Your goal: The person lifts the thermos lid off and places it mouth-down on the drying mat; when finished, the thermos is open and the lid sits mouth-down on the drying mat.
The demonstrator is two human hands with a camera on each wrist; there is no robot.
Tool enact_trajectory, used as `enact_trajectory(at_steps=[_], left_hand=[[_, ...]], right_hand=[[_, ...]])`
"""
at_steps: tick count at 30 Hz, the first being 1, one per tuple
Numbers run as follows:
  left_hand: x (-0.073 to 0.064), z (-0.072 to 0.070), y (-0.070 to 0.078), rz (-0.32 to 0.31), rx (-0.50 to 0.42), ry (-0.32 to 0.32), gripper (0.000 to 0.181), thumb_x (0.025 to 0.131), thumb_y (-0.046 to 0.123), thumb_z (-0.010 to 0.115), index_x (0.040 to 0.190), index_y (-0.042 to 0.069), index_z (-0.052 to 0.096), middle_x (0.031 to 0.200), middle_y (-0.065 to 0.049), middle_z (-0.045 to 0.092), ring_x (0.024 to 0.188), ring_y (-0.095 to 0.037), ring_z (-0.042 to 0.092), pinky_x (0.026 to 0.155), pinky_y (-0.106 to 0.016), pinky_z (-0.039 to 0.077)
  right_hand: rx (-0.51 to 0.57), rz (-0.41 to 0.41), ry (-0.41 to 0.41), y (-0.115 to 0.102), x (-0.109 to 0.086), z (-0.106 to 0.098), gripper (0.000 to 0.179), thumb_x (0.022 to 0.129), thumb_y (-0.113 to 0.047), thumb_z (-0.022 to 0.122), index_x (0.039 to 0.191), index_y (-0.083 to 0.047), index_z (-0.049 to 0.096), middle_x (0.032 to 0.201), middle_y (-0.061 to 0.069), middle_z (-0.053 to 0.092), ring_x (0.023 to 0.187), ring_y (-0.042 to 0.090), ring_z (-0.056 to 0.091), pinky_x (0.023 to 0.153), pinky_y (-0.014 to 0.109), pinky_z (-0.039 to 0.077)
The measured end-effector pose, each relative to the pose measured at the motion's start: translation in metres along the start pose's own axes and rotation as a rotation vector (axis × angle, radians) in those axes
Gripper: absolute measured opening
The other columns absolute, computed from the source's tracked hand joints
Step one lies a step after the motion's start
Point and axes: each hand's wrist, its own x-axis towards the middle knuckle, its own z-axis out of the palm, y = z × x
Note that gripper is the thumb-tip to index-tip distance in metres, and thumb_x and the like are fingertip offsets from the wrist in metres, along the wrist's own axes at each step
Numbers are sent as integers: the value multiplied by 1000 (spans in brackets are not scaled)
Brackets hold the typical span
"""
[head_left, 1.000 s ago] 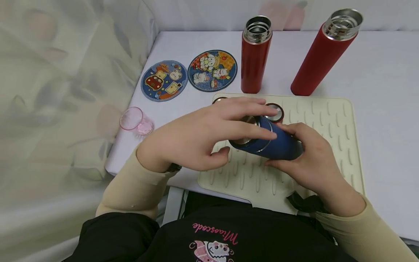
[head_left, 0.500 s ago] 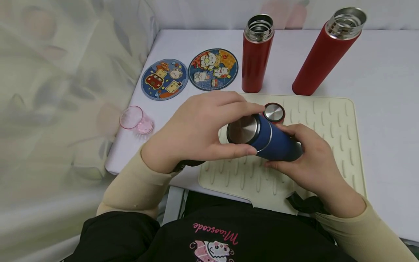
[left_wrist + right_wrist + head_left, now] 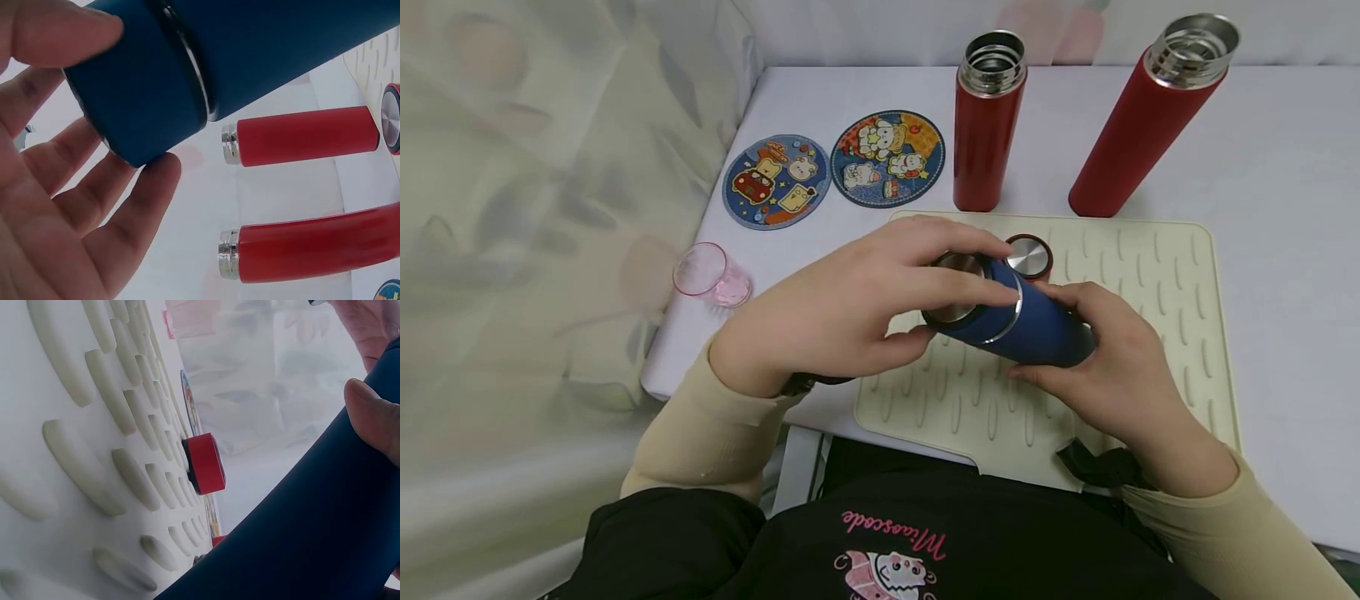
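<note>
A blue thermos (image 3: 1051, 332) is tilted above the mat in the head view, its steel-topped lid (image 3: 137, 87) toward the left. My right hand (image 3: 1116, 362) grips the body near the base. Around the lid are the fingers and thumb of my left hand (image 3: 850, 304); in the left wrist view the thumb overlaps one side and a fingertip touches the other. A silver ring marks the seam between lid and body. Behind the thermos, a red lid (image 3: 1028, 257) with a steel top sits on the cream mat (image 3: 1157, 333).
Two red thermoses without lids, one left (image 3: 988, 142) and one right (image 3: 1146, 133), stand behind the mat. Two round cartoon coasters (image 3: 777, 182) lie at the back left. A pink clear glass (image 3: 713, 275) is near the table's left edge, beside a curtain (image 3: 550, 250).
My left hand closes round the lid, turns with its thumb coming forward along the side, then swings back so its fingers reach over the lid again. The right hand keeps its grip.
</note>
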Motion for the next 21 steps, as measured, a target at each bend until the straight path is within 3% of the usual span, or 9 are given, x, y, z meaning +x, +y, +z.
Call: enact_trajectory(at_steps=[7,11,15,19,21], left_hand=[[-1,3,2,-79,-56,94,54,91,17,87,143,12,74,141,-14,64,128,-22,60,102,-37,54],[-3,6,2,-142,-80,219,59,84,27,95,138,9,77,126,-11,66,106,-15,59,82,-32,57],[-8,6,1,-202,-58,333,63,79,32,97,134,9,78,120,-9,68,100,-14,57,73,-32,53],[-14,7,1,-231,-37,364,63,79,32,97,135,9,78,121,-9,69,102,-14,58,74,-33,52],[-17,9,1,-259,-34,365,63,80,31,97,136,9,78,121,-9,69,104,-15,59,74,-34,52]], right_hand=[[2,-22,13,0,-1,0,94,61,-6,109,145,-6,66,134,19,71,127,43,64,100,65,49],[-10,-9,4,-1,-3,-1,95,62,-8,109,146,-6,66,135,19,71,126,43,64,101,66,49],[-20,4,22,-3,-6,-3,98,61,-10,110,148,-7,66,136,19,71,127,43,64,101,66,50],[-12,29,70,-1,-10,-8,100,58,-9,111,147,-8,66,135,18,72,123,36,67,107,34,47],[13,58,98,2,-12,-12,102,56,-7,111,148,-8,66,134,14,73,120,23,67,102,19,41]])
